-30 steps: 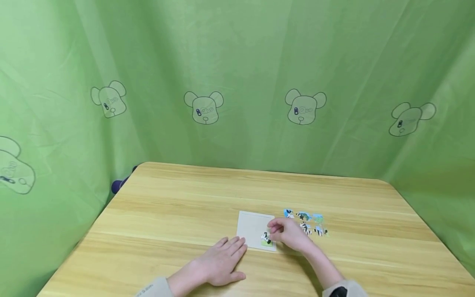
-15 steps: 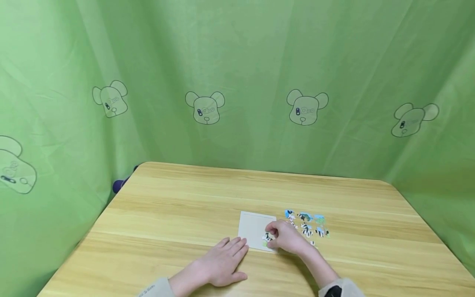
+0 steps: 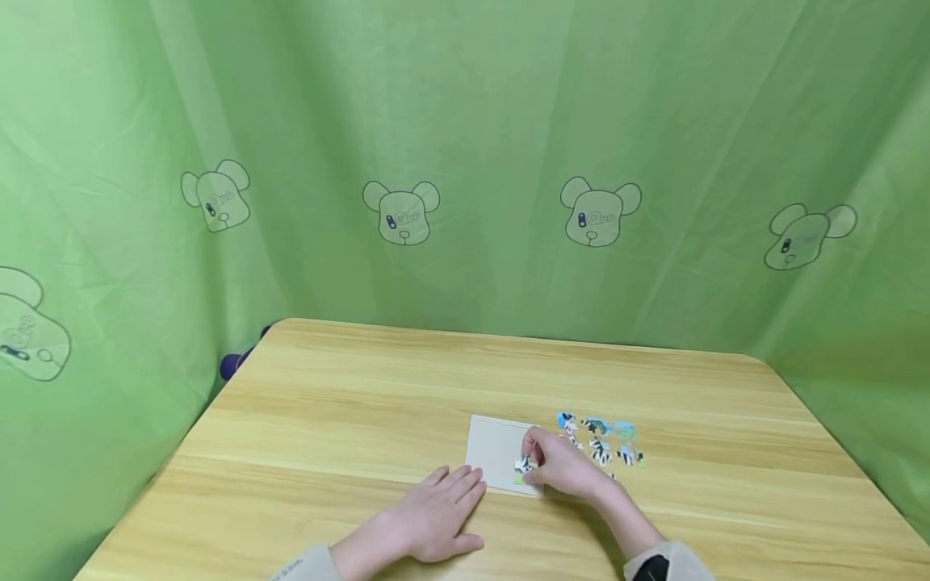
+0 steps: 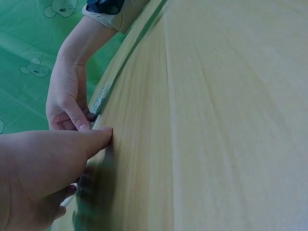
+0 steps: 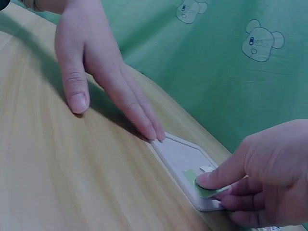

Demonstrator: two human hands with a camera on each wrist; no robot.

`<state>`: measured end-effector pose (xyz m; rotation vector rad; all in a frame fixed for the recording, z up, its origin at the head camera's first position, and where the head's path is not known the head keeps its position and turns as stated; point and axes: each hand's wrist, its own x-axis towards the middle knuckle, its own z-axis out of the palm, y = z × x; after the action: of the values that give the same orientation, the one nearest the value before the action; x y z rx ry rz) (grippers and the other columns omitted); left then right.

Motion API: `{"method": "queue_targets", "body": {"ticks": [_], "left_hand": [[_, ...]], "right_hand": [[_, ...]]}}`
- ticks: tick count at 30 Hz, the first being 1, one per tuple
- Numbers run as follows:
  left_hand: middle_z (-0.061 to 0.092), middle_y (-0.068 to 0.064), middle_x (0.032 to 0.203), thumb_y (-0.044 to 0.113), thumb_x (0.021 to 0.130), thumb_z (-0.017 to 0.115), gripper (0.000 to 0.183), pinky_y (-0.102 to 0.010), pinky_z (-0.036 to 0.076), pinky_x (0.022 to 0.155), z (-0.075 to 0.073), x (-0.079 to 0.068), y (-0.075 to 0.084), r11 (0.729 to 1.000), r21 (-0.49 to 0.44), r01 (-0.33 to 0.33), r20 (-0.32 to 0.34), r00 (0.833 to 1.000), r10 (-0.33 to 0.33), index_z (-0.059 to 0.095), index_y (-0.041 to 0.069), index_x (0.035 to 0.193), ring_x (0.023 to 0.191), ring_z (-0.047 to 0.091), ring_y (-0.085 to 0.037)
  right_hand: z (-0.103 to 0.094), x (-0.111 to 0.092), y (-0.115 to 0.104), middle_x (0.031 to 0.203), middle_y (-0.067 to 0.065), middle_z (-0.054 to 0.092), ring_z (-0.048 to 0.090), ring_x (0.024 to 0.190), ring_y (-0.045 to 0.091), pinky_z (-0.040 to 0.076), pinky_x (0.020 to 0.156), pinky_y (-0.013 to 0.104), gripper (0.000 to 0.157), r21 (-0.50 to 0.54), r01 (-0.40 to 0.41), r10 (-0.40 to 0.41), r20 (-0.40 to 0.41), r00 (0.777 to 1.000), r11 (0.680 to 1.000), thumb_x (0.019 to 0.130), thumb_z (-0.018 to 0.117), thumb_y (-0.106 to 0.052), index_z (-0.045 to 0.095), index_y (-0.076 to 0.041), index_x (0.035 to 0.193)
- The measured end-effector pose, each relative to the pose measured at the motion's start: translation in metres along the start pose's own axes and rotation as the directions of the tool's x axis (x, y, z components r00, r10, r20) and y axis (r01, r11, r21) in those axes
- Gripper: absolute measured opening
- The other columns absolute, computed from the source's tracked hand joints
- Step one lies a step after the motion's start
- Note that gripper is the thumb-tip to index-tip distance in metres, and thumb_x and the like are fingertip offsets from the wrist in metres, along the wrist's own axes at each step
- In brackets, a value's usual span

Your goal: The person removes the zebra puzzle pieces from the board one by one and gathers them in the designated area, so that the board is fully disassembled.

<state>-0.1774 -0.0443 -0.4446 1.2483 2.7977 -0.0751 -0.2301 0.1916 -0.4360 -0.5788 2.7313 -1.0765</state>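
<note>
A shallow off-white puzzle tray (image 3: 494, 444) lies on the table. My left hand (image 3: 441, 516) is spread palm down at its near left, fingertips resting on the tray's corner. In the right wrist view, my right hand (image 5: 269, 178) pinches a green-printed jigsaw piece (image 5: 207, 193) between thumb and fingers, tilted over the tray's near right corner. Beside it a light green part of another jigsaw piece (image 5: 189, 175) shows in the tray, partly hidden by the thumb. The head view has my right hand (image 3: 567, 466) covering much of that corner.
Several loose jigsaw pieces (image 3: 599, 450) with black-and-white animal prints lie right of the tray, partly behind my right hand. The wooden table (image 3: 349, 403) ends at a green curtain (image 3: 494, 266). A purple object (image 3: 231, 365) shows beyond the table's left edge.
My right hand has come slightly down over the tray's near right corner, now overlapping the piece there. Loose pieces behind the hand show more. The left hand stays put.
</note>
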Motion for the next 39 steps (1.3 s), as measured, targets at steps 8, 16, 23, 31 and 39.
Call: {"method": "queue_targets", "body": {"ticks": [8,16,23,31,39], "left_hand": [[0.027,-0.006,0.150,0.059,0.091,0.036,0.072,-0.039,0.023,0.110,0.000,-0.001,0.001,1.000,-0.001,0.003,-0.006,1.000,-0.003,0.033,0.010,0.144,0.137,0.024,-0.019],[0.026,-0.005,0.150,0.060,0.091,0.035,0.073,-0.038,0.023,0.110,0.000,-0.003,0.002,1.000,-0.004,0.008,0.003,1.000,-0.008,0.032,0.010,0.145,0.137,0.023,-0.019],[0.025,-0.005,0.151,0.060,0.091,0.035,0.073,-0.038,0.023,0.110,0.000,-0.003,0.003,1.000,0.001,0.003,0.007,1.000,-0.003,0.032,0.010,0.145,0.138,0.022,-0.019],[0.026,-0.007,0.150,0.058,0.092,0.035,0.072,-0.038,0.023,0.110,-0.001,-0.003,0.002,1.000,0.017,-0.003,-0.005,1.000,0.003,0.032,0.009,0.144,0.137,0.024,-0.020],[0.027,-0.007,0.150,0.058,0.092,0.035,0.072,-0.039,0.023,0.110,-0.002,-0.003,0.002,1.000,0.017,0.000,-0.006,1.000,0.000,0.032,0.009,0.144,0.137,0.024,-0.020]], "right_hand": [[-0.013,-0.006,0.009,0.074,0.001,0.049,0.046,0.066,0.013,0.041,0.055,0.022,0.021,0.098,0.053,-0.055,0.025,0.998,0.994,0.077,0.070,-0.003,0.052,-0.005,0.086],[-0.030,-0.022,0.026,0.078,0.005,0.051,0.049,0.070,0.014,0.045,0.057,0.020,0.021,0.210,0.003,-0.014,0.050,0.999,0.978,0.080,0.068,-0.008,0.052,-0.001,0.093],[-0.051,-0.043,0.043,0.082,0.009,0.052,0.051,0.073,0.015,0.050,0.061,0.024,0.026,0.296,-0.027,0.017,0.036,0.999,0.955,0.082,0.066,-0.007,0.051,0.005,0.099],[-0.072,-0.072,0.070,0.085,0.011,0.054,0.053,0.069,0.014,0.051,0.058,0.027,0.035,0.369,-0.098,0.106,-0.003,0.994,0.924,0.083,0.065,-0.008,0.047,0.011,0.106],[-0.086,-0.090,0.091,0.081,0.010,0.056,0.052,0.063,0.011,0.047,0.052,0.023,0.033,0.331,-0.119,0.126,0.000,0.992,0.936,0.084,0.062,-0.006,0.048,0.012,0.107]]}}
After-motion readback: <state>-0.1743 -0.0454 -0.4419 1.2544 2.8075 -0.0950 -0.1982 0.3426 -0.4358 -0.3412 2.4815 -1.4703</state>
